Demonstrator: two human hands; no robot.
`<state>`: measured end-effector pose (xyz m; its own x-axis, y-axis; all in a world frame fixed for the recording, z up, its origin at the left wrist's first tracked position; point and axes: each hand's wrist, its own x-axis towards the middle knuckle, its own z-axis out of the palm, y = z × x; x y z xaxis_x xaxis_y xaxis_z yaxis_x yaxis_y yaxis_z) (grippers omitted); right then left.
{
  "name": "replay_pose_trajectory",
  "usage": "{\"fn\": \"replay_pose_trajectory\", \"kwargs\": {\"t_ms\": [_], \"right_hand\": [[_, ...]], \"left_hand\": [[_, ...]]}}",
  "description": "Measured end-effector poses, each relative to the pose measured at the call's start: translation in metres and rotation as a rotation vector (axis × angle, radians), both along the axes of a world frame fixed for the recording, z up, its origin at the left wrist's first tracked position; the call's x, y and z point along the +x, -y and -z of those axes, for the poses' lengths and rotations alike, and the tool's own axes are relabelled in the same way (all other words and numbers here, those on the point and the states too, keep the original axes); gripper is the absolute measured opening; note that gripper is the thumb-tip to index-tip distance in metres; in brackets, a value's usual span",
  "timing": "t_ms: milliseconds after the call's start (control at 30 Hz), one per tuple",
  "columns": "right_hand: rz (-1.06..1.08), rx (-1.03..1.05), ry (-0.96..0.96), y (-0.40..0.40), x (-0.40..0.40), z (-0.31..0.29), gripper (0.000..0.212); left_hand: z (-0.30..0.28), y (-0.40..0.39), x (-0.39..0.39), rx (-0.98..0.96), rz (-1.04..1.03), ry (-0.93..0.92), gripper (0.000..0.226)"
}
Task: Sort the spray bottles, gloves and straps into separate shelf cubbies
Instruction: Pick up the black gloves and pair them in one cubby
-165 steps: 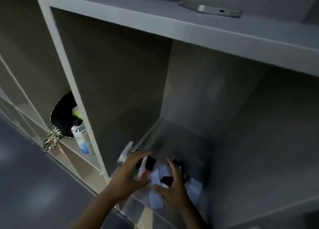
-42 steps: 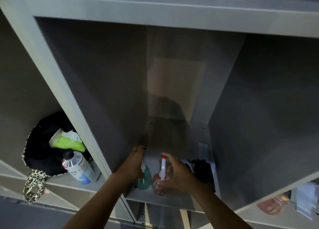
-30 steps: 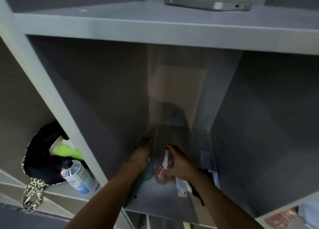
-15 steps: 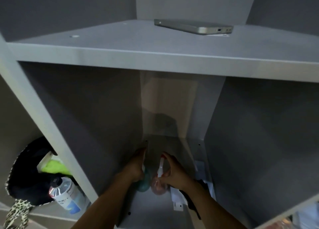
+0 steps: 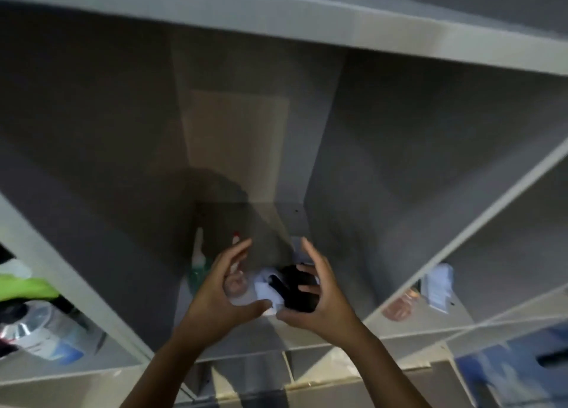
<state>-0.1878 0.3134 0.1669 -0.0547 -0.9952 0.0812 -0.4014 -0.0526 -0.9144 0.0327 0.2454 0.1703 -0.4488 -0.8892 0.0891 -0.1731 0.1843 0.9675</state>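
While two spray bottles (image 5: 203, 269) stand sorted, both spread hands (image 5: 313, 290) cup the unsorted black-and-white bundle (image 5: 285, 290).

place: storage room | evidence: grey shelf cubbies (image 5: 92, 300) holding spray bottles (image 5: 198, 272), cleaning canister (image 5: 40, 337)

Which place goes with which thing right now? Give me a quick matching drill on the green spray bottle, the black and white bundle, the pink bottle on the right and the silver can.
Things:
1. green spray bottle
2. black and white bundle
3. pink bottle
4. silver can

Places:
A. cubby right of the middle one
B. between the left hand and right hand
C. cubby left of the middle one
D. against the middle cubby's left wall

Pairs: 1-D, 2-B, 3-A, 4-C
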Motion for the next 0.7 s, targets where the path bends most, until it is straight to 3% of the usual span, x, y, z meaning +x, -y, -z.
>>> {"fn": "replay_pose_trajectory", "kwargs": {"t_ms": [267,500,700], "right_hand": [[0.072,-0.049,0.048,-0.113,-0.063,-0.008,0.115],[0.176,-0.078,0.068,-0.207,-0.176,-0.015,0.116],[0.182,-0.076,0.094,-0.226,-0.267,-0.012,0.101]], "left_hand": [[0.01,-0.089,-0.075,0.032,0.135,-0.016,0.096],[0.005,-0.169,-0.192,-0.03,0.214,-0.016,0.091],[0.005,-0.178,-0.282,-0.059,0.217,0.027,0.096]]}}
